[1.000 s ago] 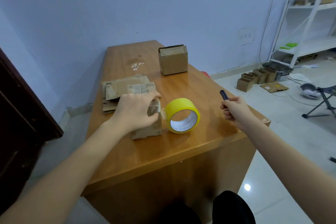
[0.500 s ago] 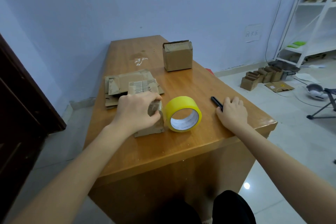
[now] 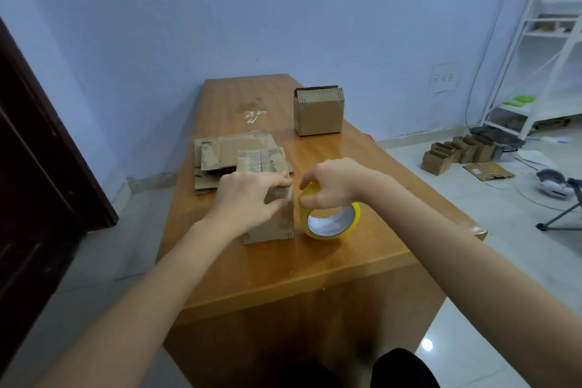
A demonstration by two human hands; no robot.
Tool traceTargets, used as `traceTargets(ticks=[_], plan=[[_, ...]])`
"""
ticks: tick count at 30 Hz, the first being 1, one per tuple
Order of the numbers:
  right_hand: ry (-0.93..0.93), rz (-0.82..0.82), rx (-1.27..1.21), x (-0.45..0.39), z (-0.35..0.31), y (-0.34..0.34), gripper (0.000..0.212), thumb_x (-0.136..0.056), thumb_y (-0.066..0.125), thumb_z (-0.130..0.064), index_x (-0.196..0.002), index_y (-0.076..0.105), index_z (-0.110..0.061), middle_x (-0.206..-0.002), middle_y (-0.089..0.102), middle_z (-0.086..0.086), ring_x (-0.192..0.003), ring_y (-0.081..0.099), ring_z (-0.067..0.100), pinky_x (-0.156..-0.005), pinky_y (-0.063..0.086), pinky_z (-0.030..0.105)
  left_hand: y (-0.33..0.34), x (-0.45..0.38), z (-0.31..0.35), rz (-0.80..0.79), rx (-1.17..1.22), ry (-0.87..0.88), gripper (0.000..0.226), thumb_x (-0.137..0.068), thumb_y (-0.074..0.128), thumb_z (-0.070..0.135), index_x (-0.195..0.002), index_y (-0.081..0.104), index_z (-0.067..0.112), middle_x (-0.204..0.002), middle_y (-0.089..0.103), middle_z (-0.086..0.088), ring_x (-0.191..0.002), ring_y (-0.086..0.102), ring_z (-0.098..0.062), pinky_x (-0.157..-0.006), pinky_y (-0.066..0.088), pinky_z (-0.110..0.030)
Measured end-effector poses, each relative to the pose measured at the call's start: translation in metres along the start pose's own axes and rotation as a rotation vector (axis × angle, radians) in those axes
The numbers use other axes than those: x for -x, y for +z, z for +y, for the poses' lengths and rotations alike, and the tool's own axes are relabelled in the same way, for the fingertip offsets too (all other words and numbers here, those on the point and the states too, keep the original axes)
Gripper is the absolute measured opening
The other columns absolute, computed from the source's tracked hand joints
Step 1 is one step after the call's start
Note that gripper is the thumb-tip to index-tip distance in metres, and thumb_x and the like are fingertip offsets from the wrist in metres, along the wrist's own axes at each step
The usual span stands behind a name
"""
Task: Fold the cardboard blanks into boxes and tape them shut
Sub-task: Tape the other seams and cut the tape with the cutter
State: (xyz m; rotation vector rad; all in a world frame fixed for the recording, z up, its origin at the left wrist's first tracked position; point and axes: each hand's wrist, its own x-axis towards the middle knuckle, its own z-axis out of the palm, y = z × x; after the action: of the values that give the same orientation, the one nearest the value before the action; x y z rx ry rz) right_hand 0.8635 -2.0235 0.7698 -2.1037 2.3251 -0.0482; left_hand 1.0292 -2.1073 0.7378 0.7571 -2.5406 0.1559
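Observation:
A small folded cardboard box [image 3: 273, 225] stands on the wooden table [image 3: 283, 258] near the front. My left hand [image 3: 248, 198] grips its top, fingers curled over the upper edge where a strip of clear tape shows. Right beside the box stands a yellow tape roll [image 3: 333, 222] on its rim, touching or nearly touching it. My right hand [image 3: 330, 186] grips the top of the roll with curled fingers. Behind the box lies a pile of flat cardboard blanks [image 3: 233, 151].
An open cardboard box [image 3: 318, 113] filled with upright blanks stands at the table's far right. Several small boxes [image 3: 456, 151] sit on the floor to the right, near a white shelf rack [image 3: 535, 57]. A dark door [image 3: 37, 167] is at the left.
My right hand laid the black pen on the table at the right, then moved left onto the tape roll. My left hand stayed on the small box.

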Motion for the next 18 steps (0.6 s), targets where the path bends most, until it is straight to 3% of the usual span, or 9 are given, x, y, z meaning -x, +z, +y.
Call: traceTargets(ticks=[2, 3, 6, 8, 12, 18], plan=[[0.010, -0.061, -0.106, -0.001, 0.002, 0.000, 0.036, -0.081, 0.056, -0.052, -0.111, 0.066, -0.035, -0.075, 0.067, -0.006, -0.069, 0.060, 0.010, -0.059, 0.042, 0.024, -0.001, -0.001, 0.001, -0.056, 0.011, -0.034, 0.036, -0.087, 0.059, 0.048, -0.123, 0.057, 0.045, -0.128, 0.054, 0.026, -0.110, 0.057, -0.009, -0.077, 0.041, -0.025], [0.007, -0.059, -0.177, -0.001, 0.003, 0.000, 0.032, -0.080, 0.059, -0.051, -0.106, 0.067, -0.036, -0.076, 0.066, -0.007, -0.073, 0.062, 0.011, -0.062, 0.045, 0.025, -0.001, -0.002, 0.001, -0.062, 0.022, -0.050, 0.036, -0.087, 0.058, 0.048, -0.123, 0.056, 0.046, -0.129, 0.054, 0.026, -0.111, 0.057, -0.009, -0.079, 0.041, -0.025], [0.007, -0.073, -0.328, 0.001, 0.012, 0.000, 0.029, -0.080, 0.065, -0.050, -0.105, 0.068, -0.036, -0.101, 0.063, -0.009, -0.100, 0.057, 0.014, -0.083, 0.048, 0.031, 0.001, -0.001, 0.002, -0.060, 0.007, -0.072, 0.037, -0.087, 0.057, 0.050, -0.124, 0.054, 0.049, -0.128, 0.056, 0.024, -0.112, 0.056, -0.011, -0.076, 0.039, -0.025], [0.005, -0.112, -0.394, 0.003, 0.017, 0.001, 0.036, -0.081, 0.067, -0.047, -0.113, 0.067, -0.031, -0.112, 0.060, -0.009, -0.105, 0.053, 0.013, -0.088, 0.045, 0.029, 0.000, -0.001, 0.003, -0.049, 0.016, -0.078, 0.037, -0.087, 0.057, 0.049, -0.124, 0.054, 0.049, -0.127, 0.056, 0.024, -0.112, 0.055, -0.011, -0.073, 0.037, -0.024], [0.052, -0.058, -0.414, 0.012, 0.021, 0.002, 0.026, -0.080, 0.067, -0.044, -0.105, 0.068, -0.034, -0.102, 0.058, -0.009, -0.099, 0.052, 0.013, -0.083, 0.046, 0.030, -0.003, -0.001, 0.004, -0.040, 0.037, -0.082, 0.034, -0.088, 0.056, 0.049, -0.122, 0.055, 0.049, -0.124, 0.058, 0.025, -0.110, 0.056, -0.009, -0.072, 0.036, -0.022], [0.109, 0.094, -0.222, 0.010, 0.011, 0.018, 0.024, -0.079, 0.062, -0.050, -0.097, 0.061, -0.033, -0.088, 0.056, -0.009, -0.082, 0.053, 0.014, -0.062, 0.041, 0.026, -0.004, 0.001, 0.005, -0.036, 0.037, -0.068, 0.033, -0.088, 0.057, 0.047, -0.121, 0.057, 0.047, -0.120, 0.061, 0.024, -0.104, 0.059, -0.008, -0.066, 0.034, -0.022]])
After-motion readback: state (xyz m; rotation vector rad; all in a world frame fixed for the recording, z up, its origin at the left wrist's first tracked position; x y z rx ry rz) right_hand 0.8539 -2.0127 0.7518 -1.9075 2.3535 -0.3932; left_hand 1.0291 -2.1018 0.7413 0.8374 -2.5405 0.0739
